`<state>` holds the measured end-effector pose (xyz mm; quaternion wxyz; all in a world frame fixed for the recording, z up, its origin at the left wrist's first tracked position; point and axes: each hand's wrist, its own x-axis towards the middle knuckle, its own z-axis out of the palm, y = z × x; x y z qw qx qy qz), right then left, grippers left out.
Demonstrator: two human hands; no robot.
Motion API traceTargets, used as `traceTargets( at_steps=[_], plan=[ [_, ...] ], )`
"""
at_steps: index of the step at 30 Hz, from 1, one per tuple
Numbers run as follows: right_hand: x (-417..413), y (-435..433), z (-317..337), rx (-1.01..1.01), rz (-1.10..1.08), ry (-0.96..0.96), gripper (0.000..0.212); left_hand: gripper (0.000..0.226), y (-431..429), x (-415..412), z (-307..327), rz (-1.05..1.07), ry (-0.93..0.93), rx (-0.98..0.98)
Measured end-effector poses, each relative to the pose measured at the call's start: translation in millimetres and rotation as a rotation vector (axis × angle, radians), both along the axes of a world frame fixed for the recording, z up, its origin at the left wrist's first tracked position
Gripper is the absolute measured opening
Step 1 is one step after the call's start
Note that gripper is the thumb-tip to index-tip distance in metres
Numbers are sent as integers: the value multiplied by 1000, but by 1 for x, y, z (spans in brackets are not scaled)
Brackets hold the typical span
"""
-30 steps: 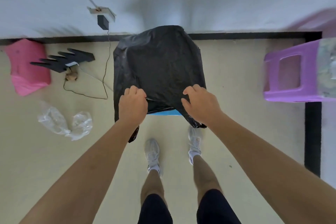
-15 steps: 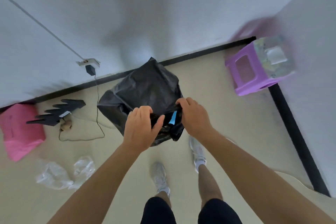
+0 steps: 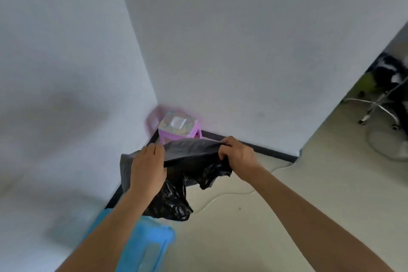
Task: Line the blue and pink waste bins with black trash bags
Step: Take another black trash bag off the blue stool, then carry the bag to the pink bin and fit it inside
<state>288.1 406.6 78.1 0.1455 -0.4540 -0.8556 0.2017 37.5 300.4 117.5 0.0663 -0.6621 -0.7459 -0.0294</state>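
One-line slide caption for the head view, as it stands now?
Both hands, left and right, stretch a black bag open above the blue bin, a purple stool in the corner.

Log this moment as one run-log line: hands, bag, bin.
left hand: gripping black trash bag | right hand: gripping bag edge | bag: held up, stretched between hands | blue bin: below, unlined

text: none legible | labels: none | pack on purple stool (image 3: 176, 132): pattern blurred, unreadable
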Motion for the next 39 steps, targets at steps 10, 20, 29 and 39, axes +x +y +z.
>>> traceTargets(
  at_steps=[10,20,29,39],
  plan=[
    [432,-34,39,-112,-793,52,37,30,141,446,48,-818,28,355],
    [797,-100,81,-290,-1488,175,42,36,169,889,63,-1255,-190,264],
    [1036,-124,109,-4,-1754,-94,65,21,215,1177,75,-1700,-231,158],
    [1244,-269,124,59,-2299,-50,33,26,94,1478,86,-2195,-288,98]
  ],
)
